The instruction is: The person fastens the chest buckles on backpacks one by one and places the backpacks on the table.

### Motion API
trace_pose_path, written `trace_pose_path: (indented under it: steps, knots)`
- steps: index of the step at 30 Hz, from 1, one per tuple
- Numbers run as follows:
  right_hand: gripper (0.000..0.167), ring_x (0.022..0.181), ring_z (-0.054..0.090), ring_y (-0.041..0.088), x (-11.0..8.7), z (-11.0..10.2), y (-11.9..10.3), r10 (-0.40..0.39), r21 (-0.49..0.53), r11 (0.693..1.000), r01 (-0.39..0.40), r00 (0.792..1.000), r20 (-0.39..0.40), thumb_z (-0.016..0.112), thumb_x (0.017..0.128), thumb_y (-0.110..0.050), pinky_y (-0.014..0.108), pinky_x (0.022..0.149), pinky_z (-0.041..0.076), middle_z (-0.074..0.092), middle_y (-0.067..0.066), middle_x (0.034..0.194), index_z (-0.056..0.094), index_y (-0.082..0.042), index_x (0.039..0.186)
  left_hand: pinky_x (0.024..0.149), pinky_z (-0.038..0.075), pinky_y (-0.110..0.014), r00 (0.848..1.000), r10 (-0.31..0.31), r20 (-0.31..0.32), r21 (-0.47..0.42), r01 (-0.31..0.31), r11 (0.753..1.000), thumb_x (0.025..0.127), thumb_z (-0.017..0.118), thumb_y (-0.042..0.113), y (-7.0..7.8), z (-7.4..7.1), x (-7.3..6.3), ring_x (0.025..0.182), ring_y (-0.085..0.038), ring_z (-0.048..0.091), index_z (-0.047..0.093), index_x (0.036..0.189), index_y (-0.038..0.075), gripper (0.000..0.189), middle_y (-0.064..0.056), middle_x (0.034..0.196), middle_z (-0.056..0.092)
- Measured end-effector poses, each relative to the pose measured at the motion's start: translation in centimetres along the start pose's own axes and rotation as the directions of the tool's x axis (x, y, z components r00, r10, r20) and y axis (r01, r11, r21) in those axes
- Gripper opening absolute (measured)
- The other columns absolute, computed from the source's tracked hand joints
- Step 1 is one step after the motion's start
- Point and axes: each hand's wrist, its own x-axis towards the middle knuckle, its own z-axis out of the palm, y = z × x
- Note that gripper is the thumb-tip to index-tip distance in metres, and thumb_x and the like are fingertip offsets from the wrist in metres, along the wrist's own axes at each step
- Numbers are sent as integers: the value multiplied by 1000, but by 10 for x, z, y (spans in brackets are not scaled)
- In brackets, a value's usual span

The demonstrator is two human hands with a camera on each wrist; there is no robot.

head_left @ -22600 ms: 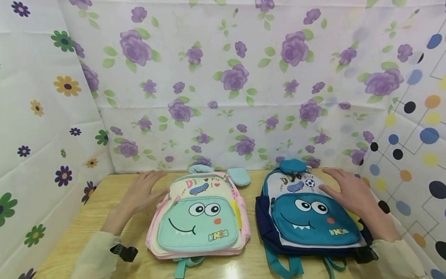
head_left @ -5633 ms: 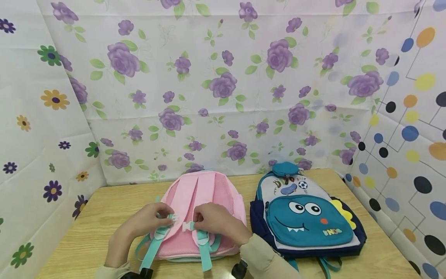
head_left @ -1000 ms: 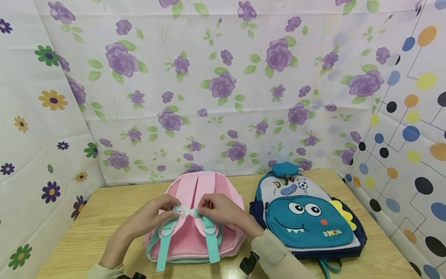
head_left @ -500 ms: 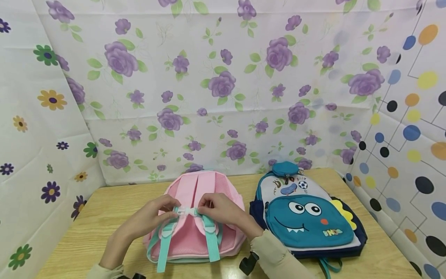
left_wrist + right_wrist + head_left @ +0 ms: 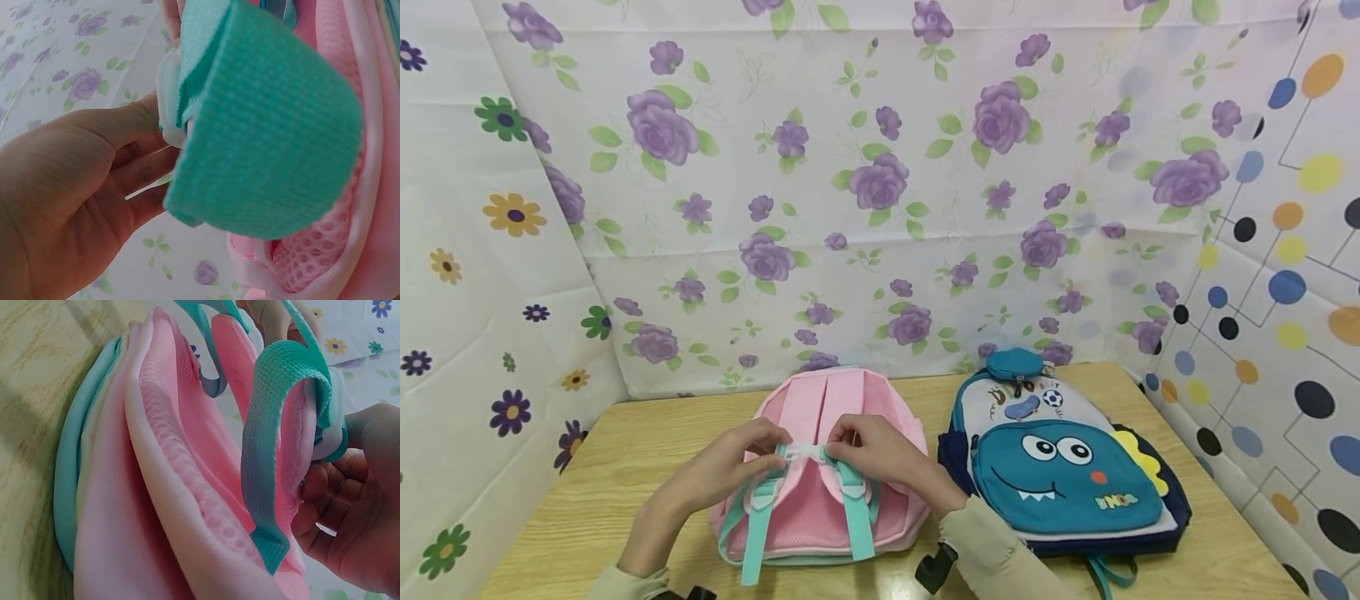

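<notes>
A pink backpack (image 5: 891,408) lies with its back panel and shoulder straps facing up. Across its straps sits a white side-release buckle (image 5: 803,451), its two halves meeting in the middle. My left hand (image 5: 726,467) pinches the buckle's left half by its turquoise webbing. Opposite it, my right hand (image 5: 880,450) pinches the right half. In the left wrist view, a turquoise strap (image 5: 275,131) loops in front of my fingers and hides the buckle. From the right wrist, my thumb and fingers show beside a white plastic adjuster (image 5: 331,419) on the strap.
A blue backpack (image 5: 1075,475) with a dinosaur face lies to the right, its small blue pouch (image 5: 1015,364) at the top. Both bags rest on a wooden table (image 5: 587,483). A flowered cloth (image 5: 850,192) hangs behind it.
The buckle's halves have moved closer together over the last second, and the gap between my hands' fingertips has narrowed slightly. Before that, the pink backpack was turned over and the halves were apart.
</notes>
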Motion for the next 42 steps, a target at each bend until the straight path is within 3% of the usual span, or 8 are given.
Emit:
trace_pose_path:
  steps: [20,31,37,42]
  knots:
    - [9,63,50,4,0,-4,1,-48,-33,998,51,996,76,61,98,-27,18,60,42,58,-8,76,64,-24,91,80,53,-26,1000,25,14,59,-26,998,96,66,19,3,-4,3,92,-5,62,66,120,17,24,7,107,65]
    - [10,62,49,4,0,-2,1,-56,-43,997,59,997,59,61,99,-28,19,59,42,57,-9,75,64,-24,90,81,54,-28,1000,7,26,53,-8,999,95,67,18,4,-2,6,92,-6,64,67,120,17,24,7,106,65]
    - [9,65,49,3,-1,-2,-2,-59,-44,997,60,998,30,62,98,-26,19,61,42,57,-9,76,63,-23,90,80,54,-27,999,25,32,40,-27,999,95,68,18,6,3,8,91,-5,63,68,119,14,24,4,108,67]
    - [9,64,49,2,-1,-1,-3,-67,-50,996,68,998,13,61,98,-24,18,61,42,56,-10,75,63,-23,89,81,54,-26,998,57,3,37,-57,998,94,68,16,5,10,10,91,-4,62,68,120,11,27,4,109,67]
